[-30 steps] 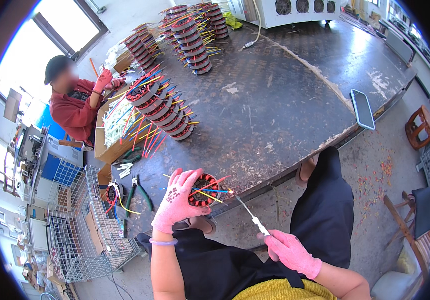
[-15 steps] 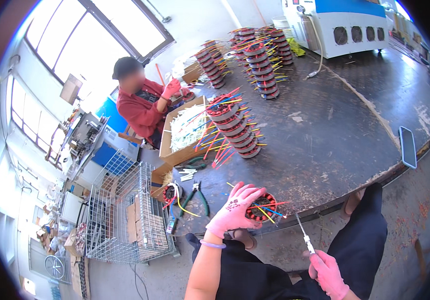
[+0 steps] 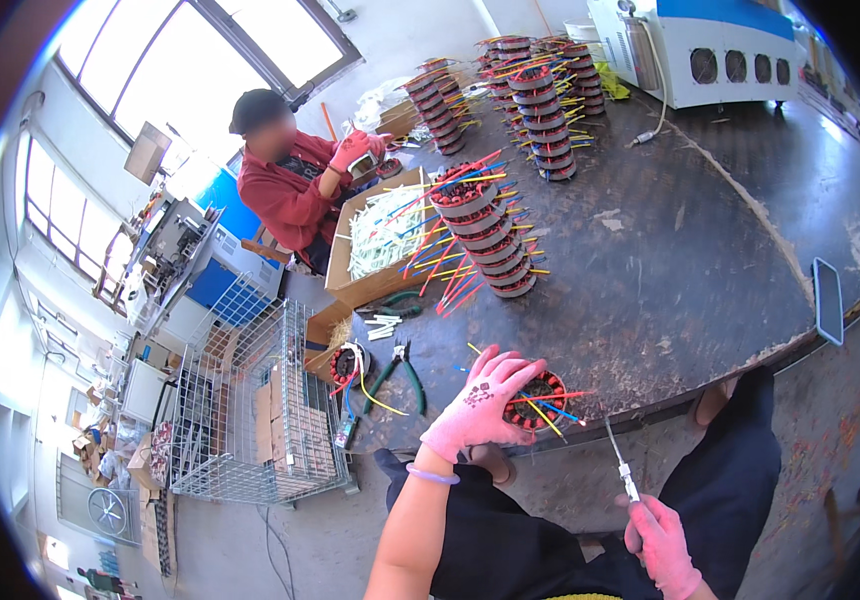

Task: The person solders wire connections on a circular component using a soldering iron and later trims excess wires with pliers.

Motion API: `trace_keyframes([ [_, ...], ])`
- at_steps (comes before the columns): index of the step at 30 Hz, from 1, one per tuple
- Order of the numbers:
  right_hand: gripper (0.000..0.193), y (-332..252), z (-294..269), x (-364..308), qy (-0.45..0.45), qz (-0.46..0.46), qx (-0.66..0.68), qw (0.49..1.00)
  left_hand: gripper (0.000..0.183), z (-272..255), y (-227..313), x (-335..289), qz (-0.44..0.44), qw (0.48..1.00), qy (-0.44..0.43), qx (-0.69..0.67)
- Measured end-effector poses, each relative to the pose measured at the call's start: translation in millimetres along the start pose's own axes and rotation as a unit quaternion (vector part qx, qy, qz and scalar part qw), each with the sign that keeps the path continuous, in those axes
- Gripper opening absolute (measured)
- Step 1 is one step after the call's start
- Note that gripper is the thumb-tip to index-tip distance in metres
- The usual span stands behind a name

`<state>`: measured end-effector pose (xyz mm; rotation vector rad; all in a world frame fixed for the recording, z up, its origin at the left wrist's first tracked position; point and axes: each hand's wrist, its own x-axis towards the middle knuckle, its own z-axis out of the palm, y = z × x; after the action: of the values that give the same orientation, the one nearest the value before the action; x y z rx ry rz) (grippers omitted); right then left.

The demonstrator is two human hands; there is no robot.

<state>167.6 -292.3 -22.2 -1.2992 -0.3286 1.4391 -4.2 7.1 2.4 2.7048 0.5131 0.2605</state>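
Observation:
My left hand [image 3: 485, 405], in a pink glove with a purple band at the wrist, grips the left side of a motor stator [image 3: 542, 398] near the table's front edge. The stator has red windings, and red, blue and yellow leads point out to the right. Part of its left rim is hidden under my fingers. In front of the edge, my gloved right hand [image 3: 662, 545] is closed around the white handle of a thin metal-shafted tool [image 3: 617, 452]. Its tip points up toward the table, apart from the stator.
Stacked stators [image 3: 485, 230] stand mid-table, with more stacks [image 3: 545, 115] behind. Left of my hand lie green-handled pliers [image 3: 400, 380] and another stator [image 3: 350, 365]. A carton of white tubes [image 3: 385, 240] sits before a co-worker [image 3: 295, 190]. A phone [image 3: 827, 300] lies far right; a wire cage [image 3: 250, 420] stands left.
The whole view has shifted slightly. My left hand stays on the stator and my right hand keeps the tool near the edge. The co-worker's hands have moved a little.

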Motion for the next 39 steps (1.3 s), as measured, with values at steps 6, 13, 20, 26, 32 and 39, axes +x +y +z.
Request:
trace_keyframes([
  [6,0.031,2.0,3.6,1.0,0.01,-0.047,-0.077,0.996,0.105,-2.9,-0.6,-2.9,0.001,1.0,-0.006,0.011],
  [13,0.027,-6.9,11.2,-4.0,0.022,-0.068,-0.075,0.995,0.105,-2.0,0.1,-1.9,-0.001,1.0,-0.005,0.002],
  [20,0.037,6.7,-0.4,1.7,0.005,-0.019,-0.045,0.999,0.104,-3.2,0.7,-3.2,0.0,1.0,-0.005,0.001],
  [26,0.038,1.3,0.5,0.2,-0.003,-0.015,-0.037,0.999,0.104,-2.8,0.3,-1.8,0.003,1.0,-0.001,0.0],
  [32,0.04,5.6,-1.4,2.9,-0.003,-0.02,-0.048,0.999,0.105,-1.8,-1.8,-2.9,0.0,1.0,-0.011,-0.003],
  [39,0.029,1.0,6.3,-0.8,0.016,-0.035,-0.043,0.998,0.107,-0.1,-2.7,-2.8,0.004,1.0,-0.003,-0.002],
])
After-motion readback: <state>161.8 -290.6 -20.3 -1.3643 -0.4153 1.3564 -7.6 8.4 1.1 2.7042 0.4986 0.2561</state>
